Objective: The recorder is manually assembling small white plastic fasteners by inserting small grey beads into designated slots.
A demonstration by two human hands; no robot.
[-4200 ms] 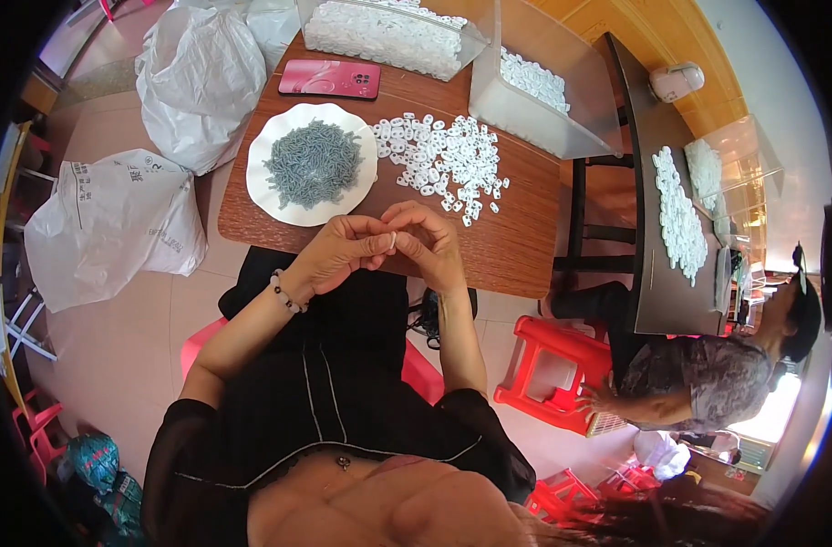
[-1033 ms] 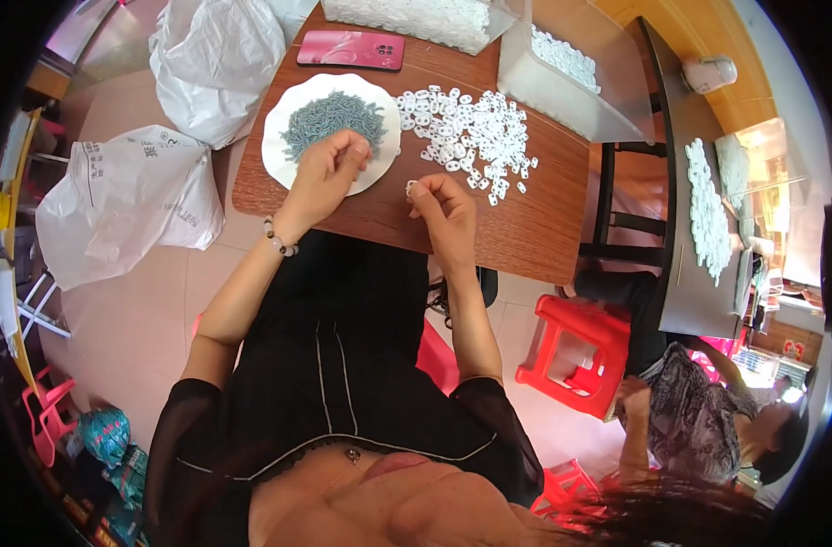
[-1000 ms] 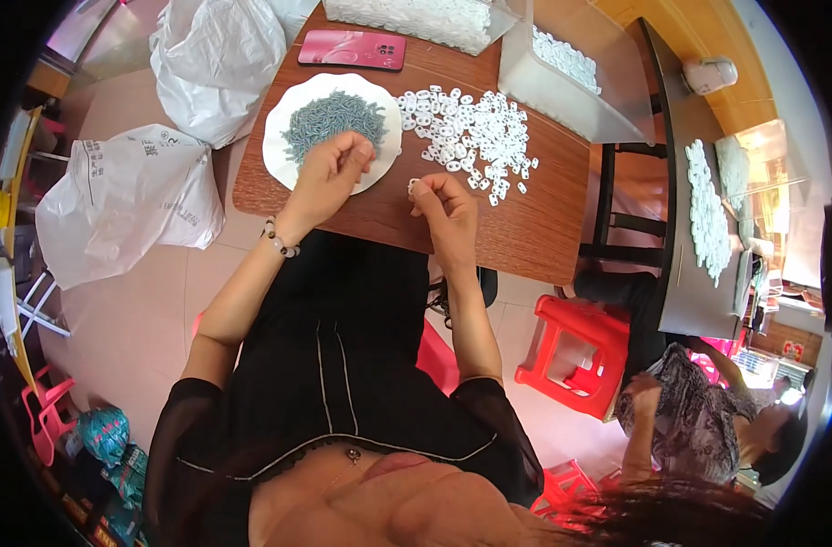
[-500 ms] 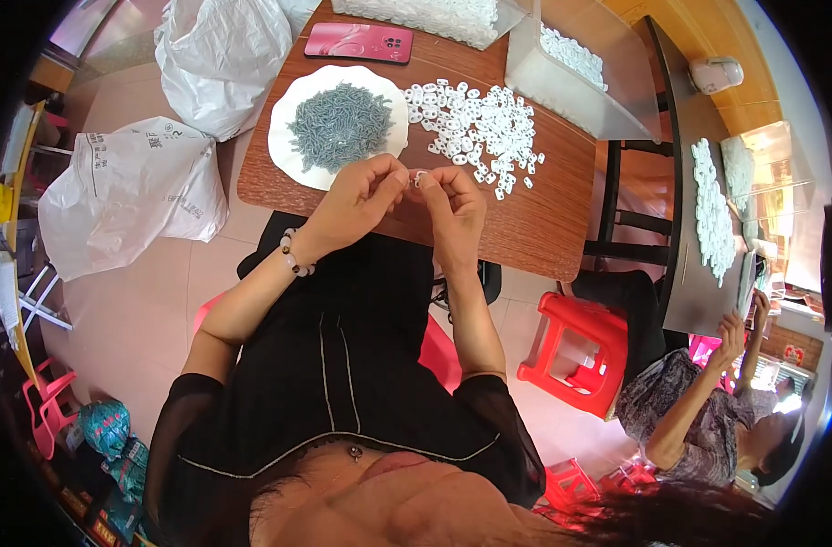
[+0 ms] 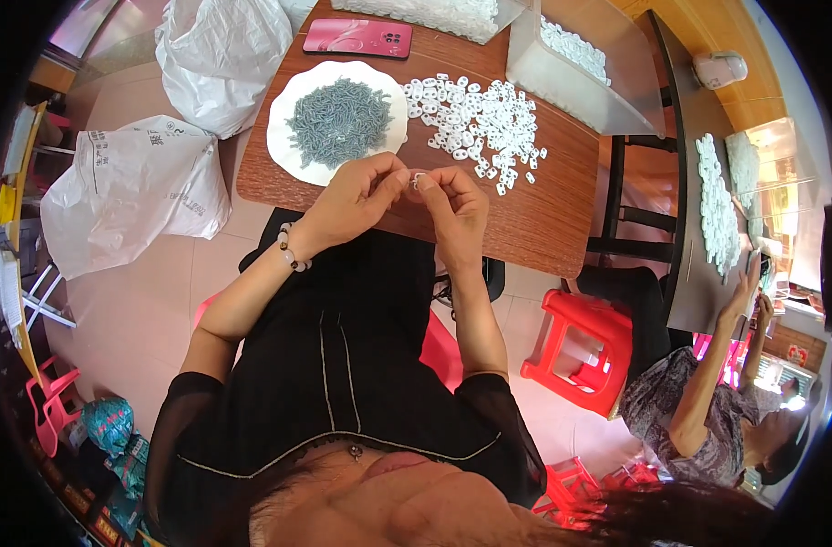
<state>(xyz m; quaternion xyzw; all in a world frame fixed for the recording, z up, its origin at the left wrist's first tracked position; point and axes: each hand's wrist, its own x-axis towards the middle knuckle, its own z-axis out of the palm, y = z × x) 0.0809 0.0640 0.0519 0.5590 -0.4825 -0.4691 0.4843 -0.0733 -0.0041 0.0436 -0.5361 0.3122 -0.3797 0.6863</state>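
Note:
My left hand (image 5: 362, 199) and my right hand (image 5: 459, 217) meet above the near edge of the wooden table, fingertips almost touching. Between thumb and finger my right hand pinches a small white plastic piece (image 5: 417, 178). The left fingers are pinched at its left side; what they hold is too small to make out. Beyond my left hand, a white scalloped plate (image 5: 284, 155) bears a heap of small, thin grey pieces (image 5: 340, 120). Right of the plate lies a loose spread of small white two-holed pieces (image 5: 489, 118).
A pink phone (image 5: 357, 38) lies behind the plate. Clear bins with white pieces stand at the back, one a translucent bin (image 5: 562, 84). White sacks (image 5: 135, 196) sit on the left floor. A red stool (image 5: 580, 351) and a co-worker (image 5: 698, 410) at a dark table (image 5: 698, 292) are right.
My hands stay pinched together in nearly the same place. The co-worker's nearer hand has moved up toward the white pieces on the dark table.

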